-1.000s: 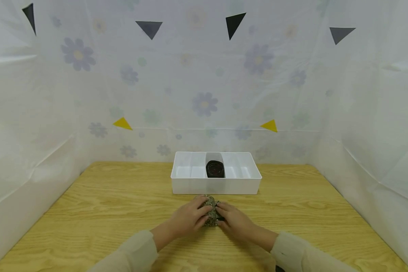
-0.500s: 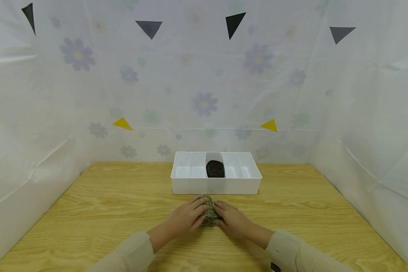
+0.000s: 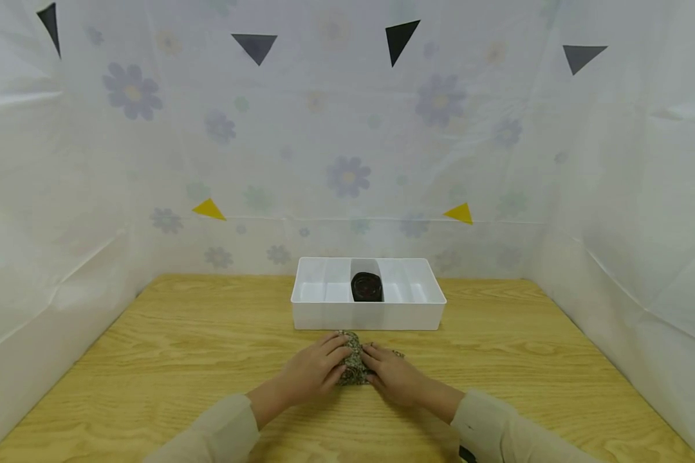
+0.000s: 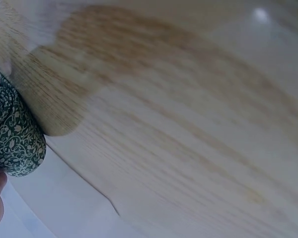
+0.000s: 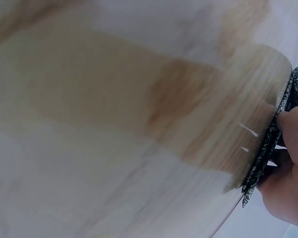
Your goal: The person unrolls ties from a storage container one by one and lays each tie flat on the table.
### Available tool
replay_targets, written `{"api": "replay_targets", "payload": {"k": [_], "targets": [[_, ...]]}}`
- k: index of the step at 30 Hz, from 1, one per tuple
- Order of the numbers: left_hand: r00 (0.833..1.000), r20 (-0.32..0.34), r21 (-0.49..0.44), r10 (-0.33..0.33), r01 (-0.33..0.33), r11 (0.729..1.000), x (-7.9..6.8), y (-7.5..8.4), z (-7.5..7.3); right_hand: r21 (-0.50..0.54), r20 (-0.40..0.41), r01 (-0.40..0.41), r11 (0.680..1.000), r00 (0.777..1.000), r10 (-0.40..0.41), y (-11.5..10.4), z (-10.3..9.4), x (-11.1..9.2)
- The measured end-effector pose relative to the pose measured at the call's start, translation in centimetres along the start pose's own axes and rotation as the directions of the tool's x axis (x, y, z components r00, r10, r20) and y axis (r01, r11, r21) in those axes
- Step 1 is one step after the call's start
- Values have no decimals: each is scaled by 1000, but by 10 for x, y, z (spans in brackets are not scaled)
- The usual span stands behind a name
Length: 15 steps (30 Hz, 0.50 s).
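A green cloth with a pale scroll pattern [image 3: 354, 366] lies partly rolled on the table, just in front of a white box [image 3: 368, 317]. My left hand [image 3: 311, 371] grips the roll from the left, fingers over it and thumb at the near end. The spiral end of the roll [image 4: 12, 131] shows in the left wrist view. From the right, my right hand [image 3: 395, 375] holds the flatter part, its fingertips against the roll. Layered cloth edges [image 5: 260, 171] stick out beside that hand in the right wrist view. My palms hide part of the cloth.
The white box has compartments, and a dark rolled item [image 3: 367, 287] stands in the middle one. Wood-grain tabletop [image 3: 208, 321] surrounds both. White flower-print sheeting [image 3: 347, 128] walls the back and sides.
The roll and my left hand have shifted slightly left. My right hand has edged left too, and a patterned bit of cloth now shows beyond it. The box stays put.
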<state>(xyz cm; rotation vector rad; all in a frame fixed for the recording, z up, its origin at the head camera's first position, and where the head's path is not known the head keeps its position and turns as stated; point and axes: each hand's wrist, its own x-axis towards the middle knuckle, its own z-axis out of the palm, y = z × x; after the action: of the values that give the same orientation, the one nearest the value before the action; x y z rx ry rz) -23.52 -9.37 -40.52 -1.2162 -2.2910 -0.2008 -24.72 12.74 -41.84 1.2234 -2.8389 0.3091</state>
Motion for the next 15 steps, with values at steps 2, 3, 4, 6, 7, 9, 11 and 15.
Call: {"api": "replay_targets", "payload": {"k": [2, 3, 4, 6, 7, 9, 11, 15], "targets": [[1000, -2, 5, -4, 4, 1000, -1, 0, 0, 10, 1, 6, 1000, 1000, -6, 0, -1, -1], [1000, -5, 5, -6, 6, 1000, -1, 0, 0, 12, 0, 10, 1000, 1000, -10, 0, -1, -1], [1000, -9, 7, -6, 6, 1000, -1, 0, 0, 15, 0, 12, 1000, 1000, -12, 0, -2, -1], [1000, -19, 14, -2, 2, 1000, -2, 0, 0, 16, -1, 18, 1000, 1000, -18, -1, -2, -2], [1000, -24, 19, 1, 0, 1000, -2, 0, 0, 15, 0, 20, 1000, 1000, -20, -1, -3, -2], [1000, -30, 22, 2, -2, 1000, -3, 0, 0, 12, -2, 25, 1000, 1000, -25, -1, -3, -2], [1000, -28, 29, 1, 0, 1000, -4, 0, -1, 7, -3, 28, 1000, 1000, -28, -1, -2, -2], [1000, -22, 23, -11, 11, 1000, -5, 0, -1, -3, -4, 26, 1000, 1000, -26, 1, -1, -1]]}}
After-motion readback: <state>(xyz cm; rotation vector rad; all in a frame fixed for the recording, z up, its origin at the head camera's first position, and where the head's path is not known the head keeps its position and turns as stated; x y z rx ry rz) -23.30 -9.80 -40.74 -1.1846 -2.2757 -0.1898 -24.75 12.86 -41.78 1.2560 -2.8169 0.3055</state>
